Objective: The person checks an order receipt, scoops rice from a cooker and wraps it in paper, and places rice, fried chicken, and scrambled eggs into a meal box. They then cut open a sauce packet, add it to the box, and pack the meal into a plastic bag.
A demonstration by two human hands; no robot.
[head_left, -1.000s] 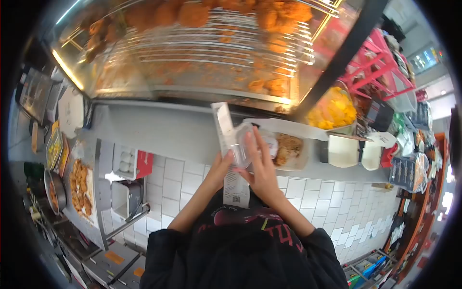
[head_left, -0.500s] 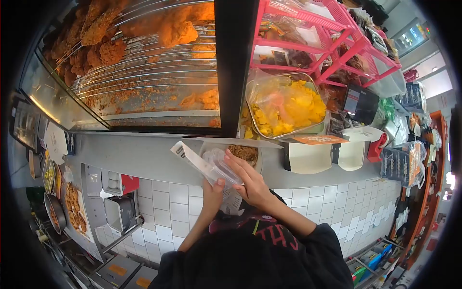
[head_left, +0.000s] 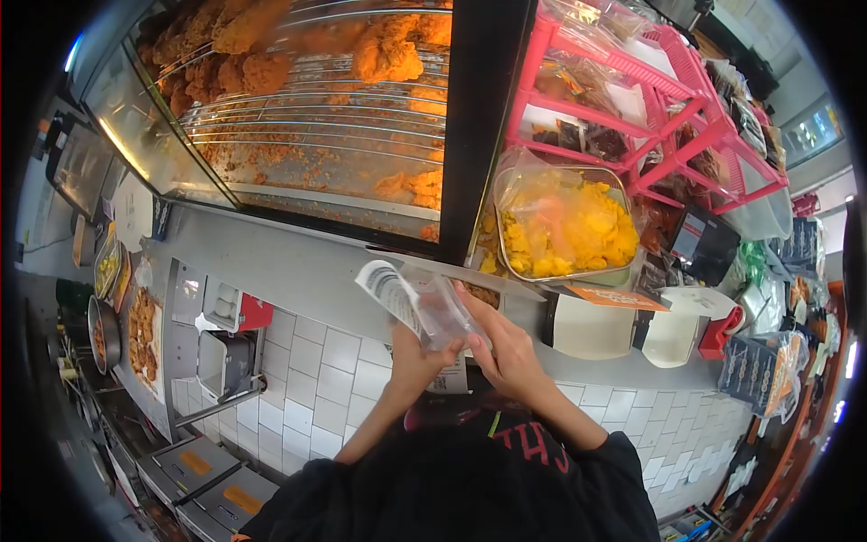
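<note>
A clear plastic cup or tub (head_left: pixel 444 312) is held between both hands, in front of my body. My left hand (head_left: pixel 417 361) grips it from below on the left, together with a long printed receipt (head_left: pixel 388 287) whose upper end curls beside the cup. The receipt's lower end (head_left: pixel 452 378) hangs down by the shirt. My right hand (head_left: pixel 506 352) closes round the cup's right side. Behind my right fingers, a box with brown food (head_left: pixel 486 295) is mostly hidden.
A glass cabinet (head_left: pixel 307 117) of fried chicken stands behind the counter (head_left: pixel 298 262). Right of it are a tray of yellow food (head_left: pixel 564 226), pink racks (head_left: pixel 623 117) and open boxes (head_left: pixel 591 327). A chicken tray (head_left: pixel 144 334) lies far left.
The view has swung right, bringing the yellow tray and pink racks nearer the centre. The cup has tilted in my hands, and the receipt's top end now curls to the left.
</note>
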